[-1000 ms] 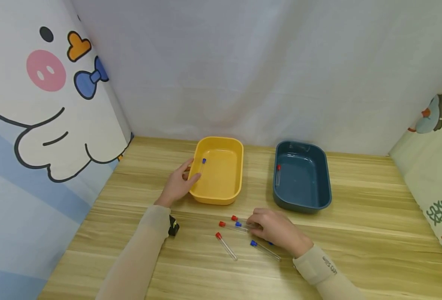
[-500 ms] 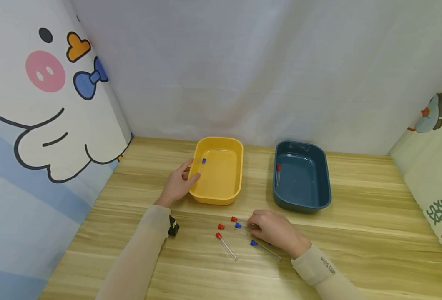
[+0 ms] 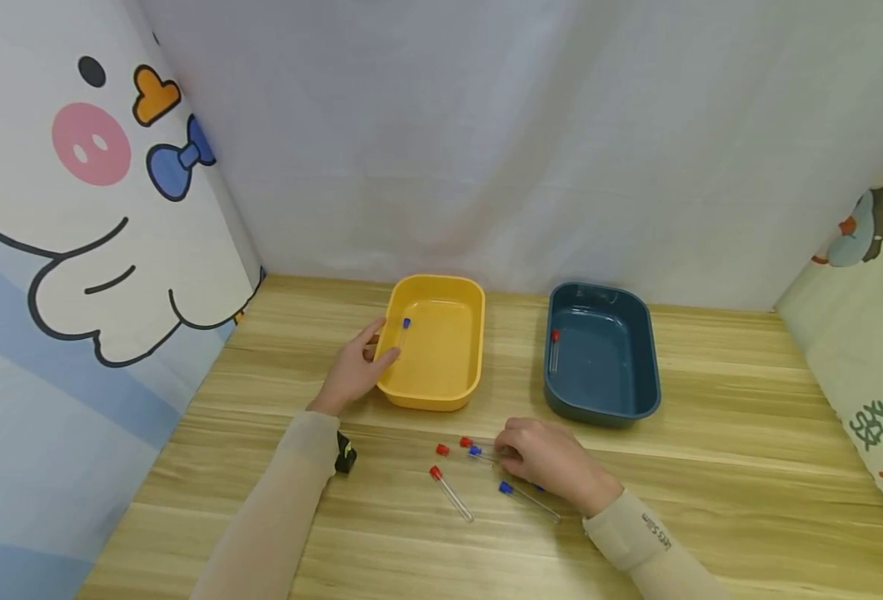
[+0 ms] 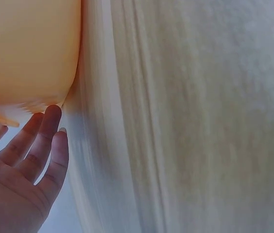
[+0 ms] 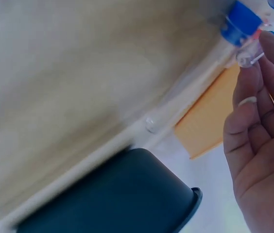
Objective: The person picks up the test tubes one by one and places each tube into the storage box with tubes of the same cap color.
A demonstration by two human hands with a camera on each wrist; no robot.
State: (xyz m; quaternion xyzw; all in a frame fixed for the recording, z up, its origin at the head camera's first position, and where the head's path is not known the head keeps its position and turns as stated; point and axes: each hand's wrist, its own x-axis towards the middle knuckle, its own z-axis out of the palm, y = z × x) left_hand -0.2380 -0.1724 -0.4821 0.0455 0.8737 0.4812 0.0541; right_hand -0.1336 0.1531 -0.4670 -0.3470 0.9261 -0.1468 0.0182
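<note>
My left hand [image 3: 354, 369] holds the left wall of a yellow bin [image 3: 481, 350], thumb over the rim, fingers against the outside. In the left wrist view, fingertips touch the bin's underside edge. Inside it lies a blue-capped test tube [image 3: 407, 323]. My right hand [image 3: 554, 462] pinches the rounded end of a clear test tube [image 5: 245, 59] between thumb and fingertips; which cap belongs to it I cannot tell. Around this hand lie a blue-capped tube [image 3: 530, 502], another blue-capped tube [image 3: 476, 451] and red-capped tubes [image 3: 452, 495], some partly hidden by the hand.
A dark blue bin [image 3: 655, 367] stands back right, with a red-capped tube [image 3: 555, 350] along its left wall. The wood-grain table [image 3: 741, 400] ends at a pale curtain [image 3: 531, 150] behind. Printed cloths [image 3: 149, 275] hang at the sides.
Around the right hand's fingertips, one red cap has shifted slightly and its clear tube no longer shows plainly. My left hand and both bins stay in place.
</note>
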